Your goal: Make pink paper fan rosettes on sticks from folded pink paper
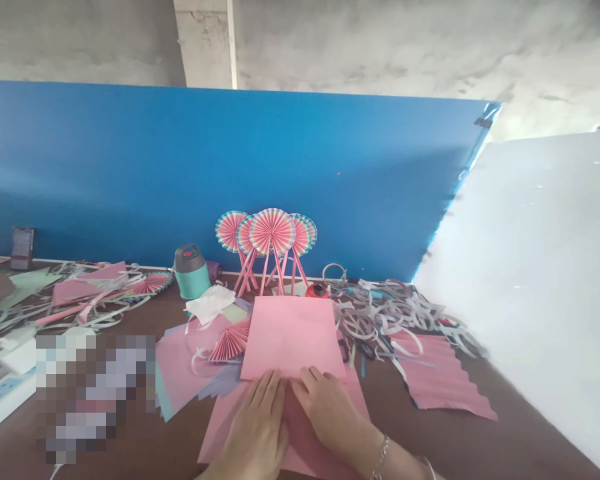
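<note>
A sheet of pink paper (294, 337) lies in front of me, its near edge under my fingertips. Beneath it another pink sheet (220, 430) reaches toward me. My left hand (263, 417) lies flat with fingers stretched forward on the paper. Close beside it, my right hand (325, 403) also rests open, fingers extended onto the same near edge. To the left, a pleated pink paper piece (231, 341) sits on a stack of coloured sheets (180, 363). Whatever is under my palms is hidden.
Round pleated paper fans (273, 231) on pink sticks stand at the back by a blue partition (180, 160). A teal container (192, 275) stands left of them. Paper strips (405, 303) heap up on the right, behind a creased pink sheet (443, 373). A power strip (3, 397) lies far left.
</note>
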The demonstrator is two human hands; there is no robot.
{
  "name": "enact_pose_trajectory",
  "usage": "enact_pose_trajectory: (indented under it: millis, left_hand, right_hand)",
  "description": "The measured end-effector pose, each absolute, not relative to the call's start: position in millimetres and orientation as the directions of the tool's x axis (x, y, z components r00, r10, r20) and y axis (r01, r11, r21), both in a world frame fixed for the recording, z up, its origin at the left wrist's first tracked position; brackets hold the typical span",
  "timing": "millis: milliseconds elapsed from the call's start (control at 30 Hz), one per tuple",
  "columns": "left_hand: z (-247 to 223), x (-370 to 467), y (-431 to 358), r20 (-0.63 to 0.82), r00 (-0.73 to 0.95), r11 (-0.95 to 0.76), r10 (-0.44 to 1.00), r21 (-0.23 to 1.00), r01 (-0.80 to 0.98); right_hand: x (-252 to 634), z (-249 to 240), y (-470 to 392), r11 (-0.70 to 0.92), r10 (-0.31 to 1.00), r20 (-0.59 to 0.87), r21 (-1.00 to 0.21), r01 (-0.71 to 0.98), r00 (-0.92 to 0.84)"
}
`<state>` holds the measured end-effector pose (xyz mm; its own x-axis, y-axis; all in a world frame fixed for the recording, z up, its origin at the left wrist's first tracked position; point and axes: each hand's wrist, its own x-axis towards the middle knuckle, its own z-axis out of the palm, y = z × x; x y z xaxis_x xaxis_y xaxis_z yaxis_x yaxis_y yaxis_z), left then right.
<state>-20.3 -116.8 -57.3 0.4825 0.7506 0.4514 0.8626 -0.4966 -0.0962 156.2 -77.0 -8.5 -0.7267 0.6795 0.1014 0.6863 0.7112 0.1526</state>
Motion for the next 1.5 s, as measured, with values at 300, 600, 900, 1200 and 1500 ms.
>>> enact_pose_trajectory:
  millis: [300, 600, 900, 1200, 1500]
  left_hand:
    - [-52, -46, -119, 0.463, 0.402, -0.384, 0.79, -0.137, 0.913]
    - [-30, -52, -117, 0.358, 0.405, -0.409, 0.842, -0.068, 0.91]
    - [1, -39, -88, 0.052, 0.411, -0.409, 0.91, -0.037, 0.912]
    - [10, -44, -84, 0.185, 0.474, -0.49, 0.861, 0.047, 0.871]
    - [-2, -43, -82, 0.277, 0.496, -0.545, 0.823, 0.139, 0.827]
  right_hand:
    - [184, 9, -73, 0.564, 0.826, -0.062, 0.092, 0.821, -0.56]
    - [212, 9, -70, 0.386, 0.92, -0.014, 0.198, 0.901, -0.392]
    - [196, 15, -65, 0.712, 0.651, 0.216, 0.159, 0.684, -0.727]
    - [202, -1, -57, 0.725, 0.645, 0.192, 0.152, 0.672, -0.74]
    - [203, -9, -53, 0.669, 0.726, 0.216, -0.002, 0.743, -0.653]
